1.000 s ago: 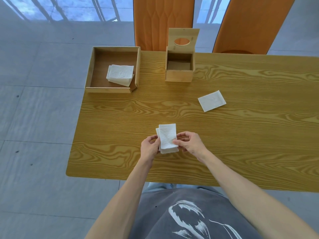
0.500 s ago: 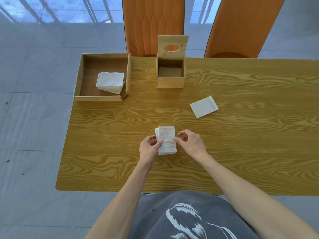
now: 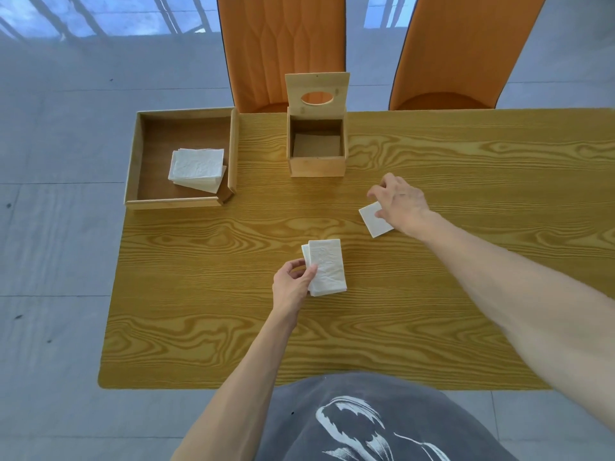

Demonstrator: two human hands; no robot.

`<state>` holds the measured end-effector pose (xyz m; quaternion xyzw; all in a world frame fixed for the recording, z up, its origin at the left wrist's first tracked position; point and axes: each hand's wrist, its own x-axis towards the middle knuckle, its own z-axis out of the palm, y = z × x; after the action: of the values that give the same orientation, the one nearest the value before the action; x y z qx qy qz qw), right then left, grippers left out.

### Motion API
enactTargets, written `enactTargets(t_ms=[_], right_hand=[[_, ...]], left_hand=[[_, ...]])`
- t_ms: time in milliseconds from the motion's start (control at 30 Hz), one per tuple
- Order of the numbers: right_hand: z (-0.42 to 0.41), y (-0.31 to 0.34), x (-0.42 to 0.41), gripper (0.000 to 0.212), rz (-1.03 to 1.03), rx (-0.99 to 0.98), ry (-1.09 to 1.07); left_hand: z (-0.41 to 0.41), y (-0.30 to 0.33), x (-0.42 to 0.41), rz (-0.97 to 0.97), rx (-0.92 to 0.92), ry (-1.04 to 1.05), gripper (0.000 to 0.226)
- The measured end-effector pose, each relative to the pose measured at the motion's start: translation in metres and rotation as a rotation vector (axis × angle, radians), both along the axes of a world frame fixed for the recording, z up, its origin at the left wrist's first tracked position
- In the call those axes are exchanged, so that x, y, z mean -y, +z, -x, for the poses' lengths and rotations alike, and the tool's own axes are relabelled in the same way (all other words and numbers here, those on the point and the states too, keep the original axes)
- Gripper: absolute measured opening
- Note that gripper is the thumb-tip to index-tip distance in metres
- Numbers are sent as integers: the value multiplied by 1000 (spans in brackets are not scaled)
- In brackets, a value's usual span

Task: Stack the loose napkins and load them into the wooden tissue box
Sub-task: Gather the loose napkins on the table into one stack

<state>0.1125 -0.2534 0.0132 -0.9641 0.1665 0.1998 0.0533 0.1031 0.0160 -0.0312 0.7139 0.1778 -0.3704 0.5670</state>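
Observation:
A small stack of white napkins point(image 3: 327, 266) lies on the wooden table point(image 3: 466, 181), and my left hand point(image 3: 292, 283) pinches its lower left edge. My right hand point(image 3: 399, 202) is over a single loose napkin point(image 3: 374, 221) to the right, fingers spread and touching its top; I cannot tell whether it grips it. The wooden tissue box point(image 3: 316, 154) stands at the back with its lid, which has an oval hole, tipped up; its inside looks bare. A few more napkins point(image 3: 198, 169) lie in the wooden tray point(image 3: 139, 154) at the back left.
Two orange chairs point(image 3: 283, 48) stand behind the table's far edge. The tray overhangs the table's left edge above the grey tiled floor.
My right hand has let go of the stack and reached right and forward to the loose napkin. My left hand stays on the stack. The camera has tilted, shifting the scene down.

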Motion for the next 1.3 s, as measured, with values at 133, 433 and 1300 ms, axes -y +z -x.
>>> enactTargets(t_ms=[133, 433, 1300], right_hand=[[-10, -1, 3, 50, 63, -119, 38], [0, -3, 7, 33, 81, -125, -10], [75, -17, -105, 35, -1147, 264, -972]], left_hand=[[-2, -1, 3, -11, -15, -4, 37], [-4, -2, 3, -7, -24, -6, 32], [16, -2, -1, 16, -19, 22, 27]])
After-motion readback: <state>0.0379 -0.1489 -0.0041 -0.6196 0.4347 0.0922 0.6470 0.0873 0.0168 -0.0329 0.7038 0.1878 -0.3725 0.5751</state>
